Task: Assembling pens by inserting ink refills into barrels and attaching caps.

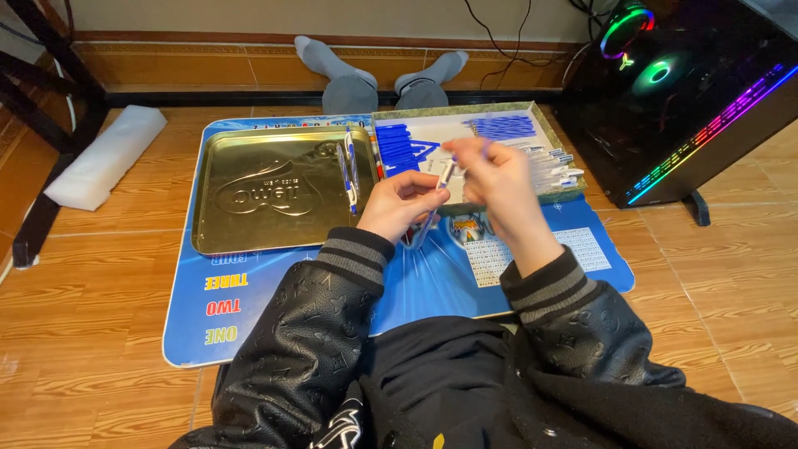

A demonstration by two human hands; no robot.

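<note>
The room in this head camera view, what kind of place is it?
Probably a room at home, with the work done seated on the floor: wood-pattern floor tiles, a gaming computer tower lit in rainbow colours, and a low blue table holding a gold tin tray.

Home room, tiled floor [100, 291], glowing computer tower [690, 100], wall skirting [208, 62]

the room is evenly and warmly lit from above, with soft shadows under the arms. the gold tray [274, 195] throws mild glare, and the computer case [690, 91] glows with coloured lights. the right hand [499, 179] is motion-blurred; edges bend slightly.
</note>
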